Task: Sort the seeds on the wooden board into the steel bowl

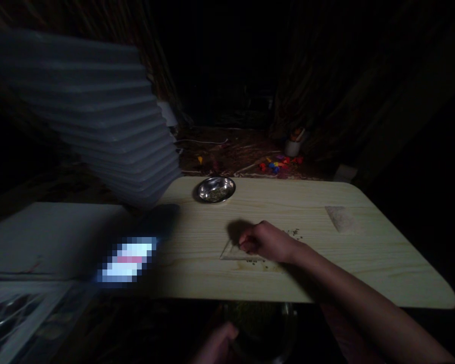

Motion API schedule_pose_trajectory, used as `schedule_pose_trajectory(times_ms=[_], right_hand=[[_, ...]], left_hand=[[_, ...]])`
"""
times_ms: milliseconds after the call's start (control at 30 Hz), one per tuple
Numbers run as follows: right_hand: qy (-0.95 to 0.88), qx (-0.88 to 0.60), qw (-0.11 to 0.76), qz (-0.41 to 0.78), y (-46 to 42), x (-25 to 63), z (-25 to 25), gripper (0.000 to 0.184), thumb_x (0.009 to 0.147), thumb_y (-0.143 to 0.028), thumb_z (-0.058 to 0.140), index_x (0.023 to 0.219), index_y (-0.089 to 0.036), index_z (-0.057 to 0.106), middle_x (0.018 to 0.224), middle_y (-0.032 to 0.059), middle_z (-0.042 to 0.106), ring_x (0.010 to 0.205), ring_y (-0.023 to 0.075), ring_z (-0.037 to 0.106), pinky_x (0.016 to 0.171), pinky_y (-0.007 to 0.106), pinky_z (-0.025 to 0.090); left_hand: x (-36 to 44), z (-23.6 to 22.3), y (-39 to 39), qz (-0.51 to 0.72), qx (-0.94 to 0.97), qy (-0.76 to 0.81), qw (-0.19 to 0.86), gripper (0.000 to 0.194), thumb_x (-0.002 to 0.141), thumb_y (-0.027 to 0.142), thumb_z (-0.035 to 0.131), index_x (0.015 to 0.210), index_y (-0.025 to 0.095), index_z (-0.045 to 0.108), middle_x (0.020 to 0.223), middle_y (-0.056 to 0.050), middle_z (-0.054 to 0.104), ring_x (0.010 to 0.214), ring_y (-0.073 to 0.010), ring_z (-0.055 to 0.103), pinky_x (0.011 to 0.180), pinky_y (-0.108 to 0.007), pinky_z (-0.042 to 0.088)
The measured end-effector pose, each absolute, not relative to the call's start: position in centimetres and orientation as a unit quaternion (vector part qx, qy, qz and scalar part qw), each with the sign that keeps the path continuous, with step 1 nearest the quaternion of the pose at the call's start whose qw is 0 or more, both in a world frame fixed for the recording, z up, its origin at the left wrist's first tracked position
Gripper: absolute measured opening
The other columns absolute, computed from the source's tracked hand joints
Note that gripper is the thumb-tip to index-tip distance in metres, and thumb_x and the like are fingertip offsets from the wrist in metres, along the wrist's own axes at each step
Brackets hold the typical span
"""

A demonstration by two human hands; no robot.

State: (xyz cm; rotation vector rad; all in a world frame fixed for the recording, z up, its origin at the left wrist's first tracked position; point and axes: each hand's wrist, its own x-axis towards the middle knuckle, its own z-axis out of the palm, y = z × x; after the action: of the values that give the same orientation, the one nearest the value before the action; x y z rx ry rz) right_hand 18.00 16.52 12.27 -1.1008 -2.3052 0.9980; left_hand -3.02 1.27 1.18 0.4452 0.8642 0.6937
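My right hand (267, 242) is closed, knuckles up, just over a small pale triangular pouch (227, 252) on the wooden-topped table. Its fingertips are turned under, so whatever they pinch is hidden. Small dark bits (296, 233) lie scattered beside the hand and the pouch. At the bottom, below the table edge, my left hand (216, 344) grips the side of a bowl (292, 323) with its thumb at the rim. Dim greenish loose matter fills this bowl; the rest of the fingers are out of sight.
A shiny metal bowl (227, 185) holding dry bits stands at the table's (307, 197) far edge. Another pale pouch (343, 220) lies to the right. On the left are a grey pleated shade (109, 116), a bright blurred screen (129, 260) and a white surface (60, 232).
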Motion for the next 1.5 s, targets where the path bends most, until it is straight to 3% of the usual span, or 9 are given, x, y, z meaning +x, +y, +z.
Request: schedule_pose_trajectory(times_ms=[200, 367, 433, 467, 533, 633, 867, 1333, 1500], right_hand=[[-0.750, -0.461, 0.300, 0.368, 13.2, 22.0, 13.7, 0.017, 0.096, -0.027, 0.057, 0.098, -0.017, 0.070, 0.083, 0.0036, 0.075, 0.071, 0.0148, 0.067, 0.064, 0.025, 0.050], [-0.688, -0.568, 0.305, 0.333, 9.1, 25.5, 12.8, 0.020, 0.095, -0.034, 0.060, 0.096, -0.019, 0.073, 0.090, 0.0061, 0.079, 0.081, 0.0213, 0.072, 0.073, 0.032, 0.052], [-0.681, -0.582, 0.297, 0.330, 7.9, 26.0, 11.8, 0.023, 0.095, -0.036, 0.058, 0.094, -0.020, 0.074, 0.092, 0.0067, 0.080, 0.084, 0.0233, 0.074, 0.074, 0.033, 0.053], [-0.679, -0.586, 0.294, 0.330, 7.4, 26.1, 11.4, 0.024, 0.095, -0.037, 0.058, 0.094, -0.020, 0.075, 0.093, 0.0071, 0.080, 0.085, 0.0242, 0.074, 0.074, 0.034, 0.053], [-0.678, -0.590, 0.289, 0.329, 6.7, 26.1, 10.6, 0.025, 0.095, -0.037, 0.057, 0.097, -0.020, 0.076, 0.096, 0.0079, 0.081, 0.089, 0.0255, 0.075, 0.077, 0.035, 0.054], [-0.671, -0.594, 0.292, 0.333, 6.2, 25.7, 10.1, 0.025, 0.095, -0.036, 0.057, 0.100, -0.021, 0.076, 0.100, 0.0078, 0.081, 0.091, 0.0258, 0.075, 0.078, 0.035, 0.055], [-0.675, -0.567, 0.297, 0.367, 5.3, 23.4, 10.0, 0.025, 0.096, -0.037, 0.058, 0.096, -0.022, 0.078, 0.097, 0.0058, 0.081, 0.088, 0.0233, 0.075, 0.076, 0.033, 0.056], [-0.668, -0.590, 0.299, 0.341, 6.6, 24.2, 10.2, 0.028, 0.096, -0.040, 0.058, 0.099, -0.019, 0.077, 0.095, 0.0088, 0.081, 0.086, 0.0256, 0.075, 0.076, 0.035, 0.056], [-0.692, -0.568, 0.274, 0.351, 6.3, 23.6, 9.9, 0.028, 0.096, -0.039, 0.057, 0.095, -0.021, 0.078, 0.095, 0.0077, 0.081, 0.087, 0.0259, 0.075, 0.076, 0.035, 0.055]], left_hand=[[-3.4, 1.3, 1.1, 0.303, 0.262, 0.439, 0.804, 0.043, 0.079, 0.030, 0.068, 0.120, 0.020, 0.059, 0.092, -0.008, 0.078, 0.068, -0.0236, 0.074, 0.053, -0.032, 0.057], [-3.6, 0.6, 1.1, 0.261, 0.294, 0.551, 0.736, 0.038, 0.086, 0.050, 0.055, 0.101, 0.017, 0.066, 0.071, -0.005, 0.073, 0.053, -0.0217, 0.067, 0.043, -0.030, 0.048], [-4.0, 0.2, 1.5, 0.265, 0.346, 0.602, 0.669, 0.041, 0.084, 0.054, 0.054, 0.090, 0.018, 0.071, 0.075, -0.007, 0.075, 0.064, -0.0251, 0.069, 0.056, -0.036, 0.054], [-4.3, -0.1, 1.7, 0.285, 0.373, 0.613, 0.636, 0.039, 0.080, 0.053, 0.056, 0.087, 0.019, 0.074, 0.085, -0.009, 0.078, 0.081, -0.0281, 0.072, 0.075, -0.040, 0.057], [-4.9, -0.8, 2.0, 0.327, 0.391, 0.613, 0.603, 0.039, 0.072, 0.051, 0.061, 0.088, 0.021, 0.079, 0.110, -0.009, 0.079, 0.117, -0.0333, 0.063, 0.113, -0.045, 0.040], [-5.9, -1.8, 2.4, 0.340, 0.390, 0.613, 0.597, 0.038, 0.071, 0.053, 0.063, 0.088, 0.023, 0.080, 0.116, -0.007, 0.078, 0.124, -0.0365, 0.058, 0.121, -0.051, 0.028], [-6.4, -1.2, 2.1, 0.368, 0.371, 0.620, 0.586, 0.034, 0.075, 0.051, 0.066, 0.088, 0.023, 0.080, 0.109, -0.007, 0.079, 0.118, -0.0366, 0.062, 0.118, -0.054, 0.033], [-6.3, 0.1, 1.5, 0.375, 0.344, 0.603, 0.615, 0.025, 0.084, 0.042, 0.068, 0.097, 0.024, 0.080, 0.111, -0.005, 0.079, 0.120, -0.0315, 0.063, 0.107, -0.042, 0.047], [-6.3, 0.7, 1.5, 0.341, 0.365, 0.611, 0.614, 0.025, 0.087, 0.042, 0.062, 0.096, 0.022, 0.075, 0.101, -0.005, 0.076, 0.105, -0.0295, 0.067, 0.098, -0.043, 0.050]])
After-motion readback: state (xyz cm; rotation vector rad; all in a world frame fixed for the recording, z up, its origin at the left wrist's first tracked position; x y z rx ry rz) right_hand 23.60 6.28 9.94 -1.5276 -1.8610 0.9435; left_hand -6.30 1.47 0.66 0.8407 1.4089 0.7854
